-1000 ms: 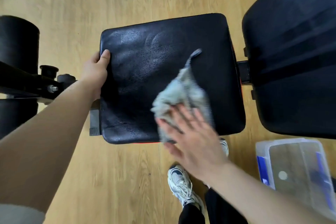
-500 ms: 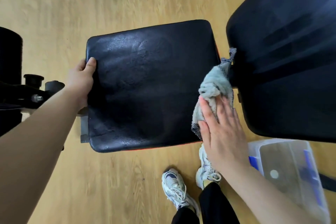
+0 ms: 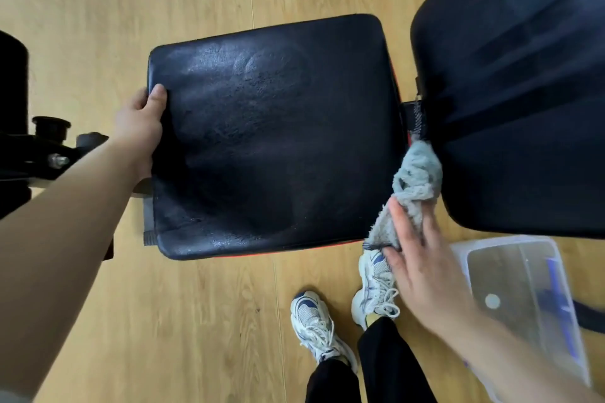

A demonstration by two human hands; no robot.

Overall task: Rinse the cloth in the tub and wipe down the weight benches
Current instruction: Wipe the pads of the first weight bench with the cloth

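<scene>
The black seat pad (image 3: 271, 141) of a weight bench fills the middle of the head view, its surface shiny with moisture. The larger black back pad (image 3: 517, 82) rises at the right. A bunched grey cloth (image 3: 414, 183) lies in the gap between the two pads, against the back pad's lower left edge. My right hand (image 3: 422, 265) holds the cloth's near end with its fingers spread over it. My left hand (image 3: 140, 124) grips the seat pad's left edge, thumb on top.
A clear plastic tub (image 3: 523, 301) with water stands on the wooden floor at the lower right, beside my right arm. My two white shoes (image 3: 343, 311) are just below the seat pad. Black foam rollers and frame parts (image 3: 29, 141) stick out at the left.
My right hand has swept the cloth from the seat pad's near middle to the right, off its right edge, to the back pad's lower corner. My left hand has kept its grip.
</scene>
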